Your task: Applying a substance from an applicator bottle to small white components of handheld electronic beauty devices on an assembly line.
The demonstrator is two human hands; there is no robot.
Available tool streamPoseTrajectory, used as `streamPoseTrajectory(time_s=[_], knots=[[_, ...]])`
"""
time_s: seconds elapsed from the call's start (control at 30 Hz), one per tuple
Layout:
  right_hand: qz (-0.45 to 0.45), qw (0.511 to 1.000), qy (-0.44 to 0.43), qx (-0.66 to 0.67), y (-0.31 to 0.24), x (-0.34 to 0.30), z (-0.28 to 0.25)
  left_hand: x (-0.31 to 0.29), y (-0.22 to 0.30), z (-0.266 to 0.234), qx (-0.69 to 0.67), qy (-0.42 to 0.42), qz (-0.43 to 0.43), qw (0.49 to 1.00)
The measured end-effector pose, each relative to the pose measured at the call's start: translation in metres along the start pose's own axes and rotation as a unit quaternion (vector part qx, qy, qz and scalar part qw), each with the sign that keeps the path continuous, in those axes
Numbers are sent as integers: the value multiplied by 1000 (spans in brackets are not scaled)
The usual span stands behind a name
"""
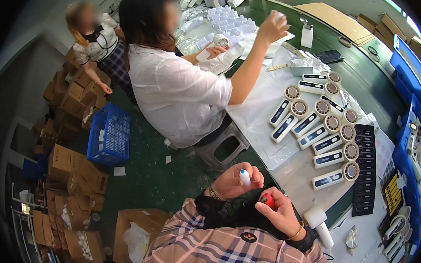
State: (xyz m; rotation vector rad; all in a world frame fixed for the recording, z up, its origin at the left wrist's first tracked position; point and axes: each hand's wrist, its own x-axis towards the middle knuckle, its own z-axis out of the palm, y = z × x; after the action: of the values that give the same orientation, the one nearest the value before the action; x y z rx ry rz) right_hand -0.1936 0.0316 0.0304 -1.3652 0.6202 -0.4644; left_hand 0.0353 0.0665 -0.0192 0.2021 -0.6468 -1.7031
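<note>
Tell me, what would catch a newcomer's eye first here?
Probably the rows of white handheld fans laid out on the table at right. Close to the camera, the left hand holds a small white bottle and the right hand a small red object. Beyond, a co-worker in a white shirt sits reaching over the table.

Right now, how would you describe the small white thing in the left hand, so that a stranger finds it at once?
Start at the long green table with its rows of white handheld fans. Come down past its near edge to the person's two raised hands. The left hand pinches a small white capsule-shaped piece with a blue dot on its tip; the right hand holds a small red object instead.
</note>
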Motion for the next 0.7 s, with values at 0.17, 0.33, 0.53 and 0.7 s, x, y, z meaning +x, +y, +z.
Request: streamPoseTrajectory(time_s=[0.17,0.33,0.53,0.7], knots=[[-17,998,-36,55,-11,-2,2,5,-7,6,-11,32,-8,999],[2,989,-75,124,-20,-30,-3,6,-12,19,20,43,-17,999],[-27,995,-38,87,-49,-75,-7,14,-33,20,17,7,-45,999],[-84,993,76,18,-90,-137,-30,38,-51,32,8,-23,-76,997]])
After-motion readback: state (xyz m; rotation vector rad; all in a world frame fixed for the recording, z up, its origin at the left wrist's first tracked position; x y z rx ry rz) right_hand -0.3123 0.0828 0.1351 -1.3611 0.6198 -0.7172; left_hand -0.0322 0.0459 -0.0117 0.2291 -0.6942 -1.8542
